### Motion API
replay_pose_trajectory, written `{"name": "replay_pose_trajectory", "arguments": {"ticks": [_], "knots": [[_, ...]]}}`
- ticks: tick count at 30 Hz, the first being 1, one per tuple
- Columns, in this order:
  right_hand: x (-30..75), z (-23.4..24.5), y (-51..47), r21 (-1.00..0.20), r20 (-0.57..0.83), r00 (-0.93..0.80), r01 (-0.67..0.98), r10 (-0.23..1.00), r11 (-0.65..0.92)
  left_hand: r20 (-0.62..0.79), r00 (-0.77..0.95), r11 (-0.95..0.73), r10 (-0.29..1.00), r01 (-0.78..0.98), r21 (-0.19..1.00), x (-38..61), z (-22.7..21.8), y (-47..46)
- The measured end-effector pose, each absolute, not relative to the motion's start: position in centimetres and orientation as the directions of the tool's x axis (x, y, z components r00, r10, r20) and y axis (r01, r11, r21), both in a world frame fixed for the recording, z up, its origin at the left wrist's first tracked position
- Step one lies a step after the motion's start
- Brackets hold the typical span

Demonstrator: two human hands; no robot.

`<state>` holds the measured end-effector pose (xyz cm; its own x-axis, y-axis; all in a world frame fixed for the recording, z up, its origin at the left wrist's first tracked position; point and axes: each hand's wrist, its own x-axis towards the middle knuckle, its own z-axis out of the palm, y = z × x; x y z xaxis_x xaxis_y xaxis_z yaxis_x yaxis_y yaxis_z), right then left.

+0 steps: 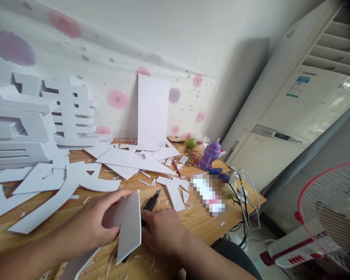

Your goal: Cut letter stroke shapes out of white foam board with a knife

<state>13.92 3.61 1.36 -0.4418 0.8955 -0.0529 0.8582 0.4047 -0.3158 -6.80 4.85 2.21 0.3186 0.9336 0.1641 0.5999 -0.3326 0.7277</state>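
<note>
My left hand point(100, 217) is closed round a white foam board piece point(130, 229), thumb on the near side and fingers behind it, holding it tilted above the wooden table point(163, 268). Just to its right, my right hand point(165, 231) grips a black utility knife point(151, 202). The knife's blade points up and away, beyond the board's right edge; part of its handle is hidden by the board and my fingers. Another white strip point(81, 264) lies below my left wrist. Thin white offcuts are scattered around both hands.
Cut white foam shapes point(51, 177) cover the left of the table, with large built-up foam characters point(20, 120) behind. An upright white board point(153, 112) leans on the wall. Scissors point(192, 158), a purple bottle point(210, 155), a green fruit point(191, 143) and cables point(245, 198) stand right. A fan point(332, 217) is beside the table.
</note>
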Motion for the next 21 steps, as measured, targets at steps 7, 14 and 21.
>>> {"name": "replay_pose_trajectory", "arguments": {"ticks": [7, 14, 21], "knots": [[15.8, 1.9, 3.5, -0.272, -0.143, -0.504, 0.847, 0.852, 0.456, 0.222, 0.285, -0.358, 0.932, 0.642, 0.678, -7.1, 2.1, 4.9], [18.9, 1.3, 3.6, -0.422, -0.038, -0.408, 0.834, 0.912, 0.356, 0.159, 0.392, -0.390, 0.906, 0.627, 0.674, -7.3, 3.9, 4.6], [20.5, 2.2, 2.8, -0.870, 0.249, -0.352, 0.328, 0.902, 0.368, 0.087, 0.448, -0.371, 0.890, 0.600, 0.708, -7.0, 4.3, 4.0]]}}
